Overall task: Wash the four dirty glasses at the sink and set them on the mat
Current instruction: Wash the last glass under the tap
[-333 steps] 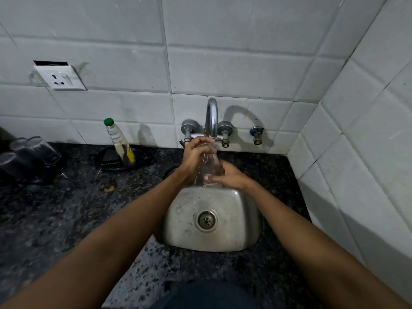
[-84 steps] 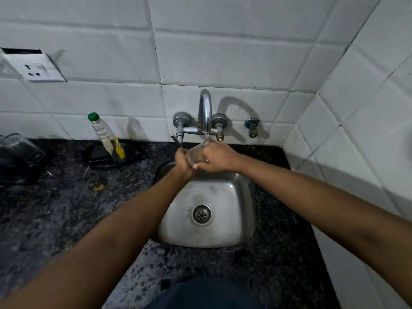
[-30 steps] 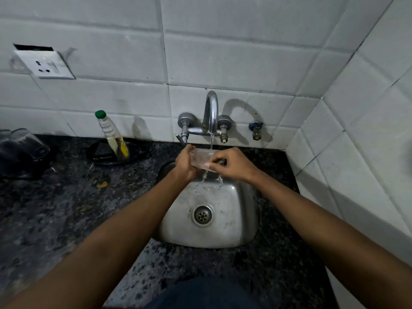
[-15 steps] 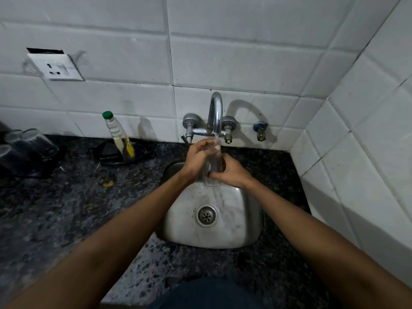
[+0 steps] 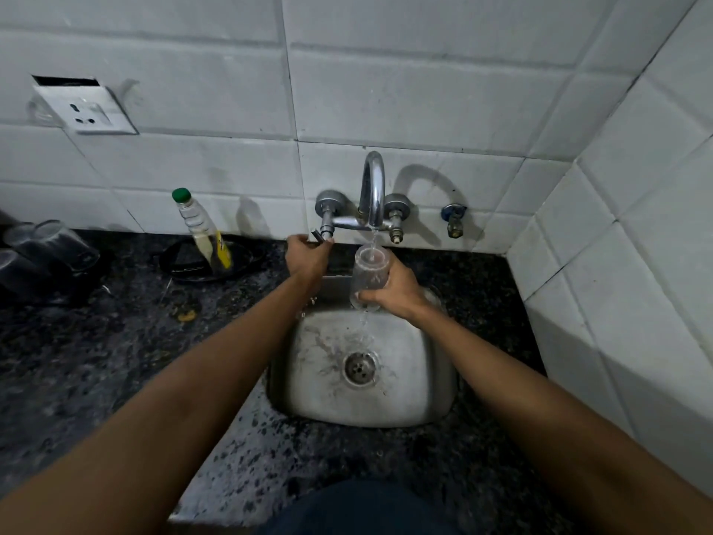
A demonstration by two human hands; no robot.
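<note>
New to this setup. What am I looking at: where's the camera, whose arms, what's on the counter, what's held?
No machine here: a person works bare-handed, filmed by one wide-angle camera on their head, looking down. The right hand holds a clear drinking glass under the running chrome tap, over the small steel sink. The left hand is at the tap's left valve handle. On the dark speckled counter: a green-capped clear bottle standing in a black dish, and more glasses far left.
</note>
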